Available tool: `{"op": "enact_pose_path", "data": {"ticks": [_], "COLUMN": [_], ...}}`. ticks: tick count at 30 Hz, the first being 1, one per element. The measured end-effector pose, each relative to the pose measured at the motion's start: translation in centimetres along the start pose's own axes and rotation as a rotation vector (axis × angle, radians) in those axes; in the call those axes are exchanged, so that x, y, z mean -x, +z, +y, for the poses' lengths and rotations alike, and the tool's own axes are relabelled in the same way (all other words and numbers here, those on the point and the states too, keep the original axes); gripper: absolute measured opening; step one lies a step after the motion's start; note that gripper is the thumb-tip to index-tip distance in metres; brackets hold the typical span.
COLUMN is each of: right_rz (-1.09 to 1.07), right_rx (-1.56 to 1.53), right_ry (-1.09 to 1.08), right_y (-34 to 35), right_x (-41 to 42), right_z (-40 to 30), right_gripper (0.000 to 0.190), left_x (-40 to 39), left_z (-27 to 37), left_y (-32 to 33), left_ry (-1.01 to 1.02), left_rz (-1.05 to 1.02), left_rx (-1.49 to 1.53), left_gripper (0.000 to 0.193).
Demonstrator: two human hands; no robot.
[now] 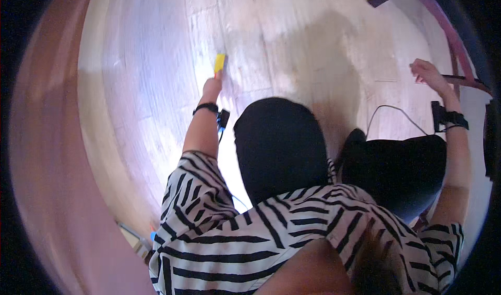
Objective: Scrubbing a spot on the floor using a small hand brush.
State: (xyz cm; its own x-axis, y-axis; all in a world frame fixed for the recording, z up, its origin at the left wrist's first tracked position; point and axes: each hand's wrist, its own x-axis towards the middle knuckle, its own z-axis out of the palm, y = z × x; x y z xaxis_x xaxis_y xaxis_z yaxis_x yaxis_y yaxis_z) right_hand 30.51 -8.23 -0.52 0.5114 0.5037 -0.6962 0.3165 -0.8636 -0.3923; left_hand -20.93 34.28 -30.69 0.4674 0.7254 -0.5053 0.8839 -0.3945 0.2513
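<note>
My left hand (213, 84) reaches forward over the wood-look floor (164, 60), its fingers closed on the lower end of a small yellow object (220, 63) with a dark side and a bit of red near my fingers. What exactly it is, I cannot tell. Far to the right, my right hand (424, 74) hangs beside a dark bar of a piece of furniture, its fingers loosely curled; I see nothing held in it. Both wrists wear black straps with small devices.
Dark red furniture legs (450, 33) rise at the upper right. A thin black cable (397, 107) loops by my right knee. A reddish-brown surface (47, 158) runs down the left side. Near my left elbow lie a small blue thing (153, 235) and a pale object (132, 238).
</note>
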Motion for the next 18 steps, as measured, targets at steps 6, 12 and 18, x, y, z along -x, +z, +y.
{"op": "enact_pose_path", "data": {"ticks": [6, 12, 18], "right_rz": [0.061, -0.016, -0.204], "right_rx": [0.052, 0.15, -0.522], "right_ry": [-0.174, -0.624, -0.657], "right_y": [0.9, 9.1, 13.2], "right_x": [-1.0, -3.9, -2.3], "right_z": [-0.7, -9.5, -20.4], "right_gripper": [0.031, 0.035, 0.037], "left_x": [0.8, 0.6, 9.8], "left_z": [7.8, 18.8, 32.7], "left_y": [-2.5, -14.3, -23.4], "left_ry": [-0.325, 0.022, 0.1], "left_rz": [-0.523, -0.572, -0.573], "left_rx": [0.732, 1.125, 1.307], "left_gripper": [0.052, 0.034, 0.031]}}
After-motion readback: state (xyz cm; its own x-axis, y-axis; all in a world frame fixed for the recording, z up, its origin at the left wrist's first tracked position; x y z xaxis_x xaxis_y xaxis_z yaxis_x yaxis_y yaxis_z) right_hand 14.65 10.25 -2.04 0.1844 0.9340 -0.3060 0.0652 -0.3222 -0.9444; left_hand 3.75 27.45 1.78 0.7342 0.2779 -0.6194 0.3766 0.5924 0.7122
